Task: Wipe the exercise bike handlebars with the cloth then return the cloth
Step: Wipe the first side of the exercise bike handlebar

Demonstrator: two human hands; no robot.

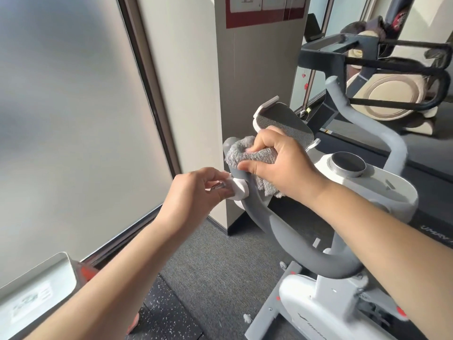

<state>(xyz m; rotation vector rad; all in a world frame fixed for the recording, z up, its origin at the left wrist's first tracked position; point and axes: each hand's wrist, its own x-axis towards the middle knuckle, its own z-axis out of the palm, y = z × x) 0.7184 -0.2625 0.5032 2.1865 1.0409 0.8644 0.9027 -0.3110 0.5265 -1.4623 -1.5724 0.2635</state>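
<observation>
A white exercise bike has curved grey handlebars (291, 231) that loop from the stem up to a left tip and a right tip. My right hand (282, 165) grips a fluffy grey cloth (247, 153) wrapped around the left handlebar just below its tip. My left hand (196, 195) pinches a white fitting (67, 188) on the outer side of that same bar, a small metal part between its fingers. The cloth's lower end hangs behind the bar.
A tablet holder (282, 119) and a round knob (346, 164) sit on the bike's console. A beige pillar (257, 82) stands right behind the left bar, frosted glass to the left. A treadmill and another machine (392, 89) lie to the right. A white tray (36, 290) is at lower left.
</observation>
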